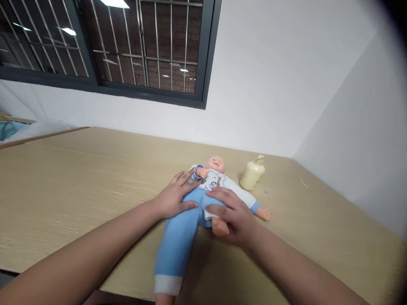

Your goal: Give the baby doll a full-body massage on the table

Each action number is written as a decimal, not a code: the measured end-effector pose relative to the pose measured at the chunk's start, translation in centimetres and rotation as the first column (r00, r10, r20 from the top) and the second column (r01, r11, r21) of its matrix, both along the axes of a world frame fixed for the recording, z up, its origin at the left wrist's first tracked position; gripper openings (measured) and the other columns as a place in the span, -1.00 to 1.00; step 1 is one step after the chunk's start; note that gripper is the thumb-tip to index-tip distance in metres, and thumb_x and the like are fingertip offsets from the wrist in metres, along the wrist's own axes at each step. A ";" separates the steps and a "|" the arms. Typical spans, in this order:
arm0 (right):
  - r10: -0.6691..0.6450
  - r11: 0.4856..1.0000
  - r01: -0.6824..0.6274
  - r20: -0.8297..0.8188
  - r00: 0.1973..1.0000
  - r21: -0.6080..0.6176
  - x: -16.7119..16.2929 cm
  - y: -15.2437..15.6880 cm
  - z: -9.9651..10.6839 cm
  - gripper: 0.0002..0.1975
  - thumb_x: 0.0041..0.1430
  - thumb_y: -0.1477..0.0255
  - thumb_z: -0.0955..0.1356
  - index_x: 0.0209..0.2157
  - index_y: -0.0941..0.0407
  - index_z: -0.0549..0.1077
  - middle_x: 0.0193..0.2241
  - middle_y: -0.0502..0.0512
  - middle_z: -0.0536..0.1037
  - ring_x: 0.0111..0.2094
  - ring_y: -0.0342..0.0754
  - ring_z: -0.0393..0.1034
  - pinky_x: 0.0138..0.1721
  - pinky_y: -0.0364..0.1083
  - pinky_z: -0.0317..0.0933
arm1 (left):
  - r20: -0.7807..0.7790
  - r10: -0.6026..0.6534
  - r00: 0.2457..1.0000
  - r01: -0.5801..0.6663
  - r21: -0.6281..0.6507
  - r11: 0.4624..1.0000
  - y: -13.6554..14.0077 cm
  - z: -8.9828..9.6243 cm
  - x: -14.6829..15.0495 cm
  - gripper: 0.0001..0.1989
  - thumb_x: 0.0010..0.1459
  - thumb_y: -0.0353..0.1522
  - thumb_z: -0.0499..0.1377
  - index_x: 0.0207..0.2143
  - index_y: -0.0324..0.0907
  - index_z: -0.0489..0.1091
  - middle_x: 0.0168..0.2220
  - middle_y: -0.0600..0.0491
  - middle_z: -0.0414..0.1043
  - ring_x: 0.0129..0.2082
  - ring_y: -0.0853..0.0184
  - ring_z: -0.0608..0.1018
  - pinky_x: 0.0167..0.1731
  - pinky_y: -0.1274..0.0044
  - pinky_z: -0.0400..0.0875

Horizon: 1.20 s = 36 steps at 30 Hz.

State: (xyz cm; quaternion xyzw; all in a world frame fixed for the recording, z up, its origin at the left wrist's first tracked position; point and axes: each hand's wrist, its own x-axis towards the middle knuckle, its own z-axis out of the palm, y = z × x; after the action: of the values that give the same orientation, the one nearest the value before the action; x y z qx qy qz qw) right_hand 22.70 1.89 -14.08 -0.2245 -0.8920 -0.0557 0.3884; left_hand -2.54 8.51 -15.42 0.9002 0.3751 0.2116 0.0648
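A baby doll [181, 237] lies on its back on the table, its head toward the wall. It wears a white top with a cartoon elephant face and light blue trousers with white cuffs. My left hand [173, 197] rests on the doll's side and hip, fingers spread. The doll's leg on the right is bent up toward its belly, and my right hand [237, 216] is closed around it; the bare foot [220, 227] sticks out beneath my fingers. The other leg lies straight toward me. One doll arm is folded over the chest, the other stretches out to the right.
A cream pump bottle [252, 174] stands right of the doll's head, with a small blue bit [266, 192] close by. A thin pale strip [303, 182] lies farther right on the tan table [95, 169]. White walls and a barred window [143, 46] bound the back.
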 end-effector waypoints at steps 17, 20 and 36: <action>0.224 0.959 -0.241 0.123 0.967 0.148 -4.2 -6.4 -0.1 -0.94 0.16 0.42 0.36 -0.30 0.05 0.47 -0.29 -0.02 0.57 -0.16 -0.10 0.44 -0.04 -0.06 0.33 | 0.018 0.421 0.907 -0.374 -0.428 0.823 0.9 -1.7 -0.7 0.25 -0.15 0.23 0.24 0.43 0.01 -0.28 0.40 -0.28 -0.21 0.37 -0.34 -0.24 0.21 -0.07 -0.04; 0.212 0.965 -0.226 0.111 0.971 0.131 -5.7 -6.8 -2.5 -0.94 0.17 0.42 0.38 -0.39 0.03 0.43 -0.38 -0.12 0.52 -0.29 -0.18 0.40 -0.11 -0.11 0.31 | -0.023 0.445 0.895 -0.410 -0.435 0.802 0.8 -1.6 -0.7 0.29 -0.20 0.30 0.20 0.43 -0.03 -0.28 0.42 -0.30 -0.27 0.35 -0.35 -0.41 0.21 -0.09 -0.10; -0.027 0.982 0.028 -0.011 1.000 0.185 -1.7 -1.9 -0.5 -0.72 0.24 0.22 0.35 -0.09 0.07 0.49 0.04 0.18 0.50 0.16 0.15 0.31 0.21 0.25 0.13 | -0.070 0.236 0.969 -0.241 -0.068 0.968 -0.6 0.3 0.1 -0.22 0.10 0.13 0.16 0.33 0.20 0.10 0.46 0.04 -0.41 0.35 -0.30 -0.45 0.23 -0.10 -0.38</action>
State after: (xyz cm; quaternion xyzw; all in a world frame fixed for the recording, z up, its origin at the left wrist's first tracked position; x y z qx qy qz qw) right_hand 21.04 0.03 -14.60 -0.2000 -0.8781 -0.1428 0.4105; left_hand -2.39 7.96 -15.12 0.8516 0.4901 0.1756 0.0613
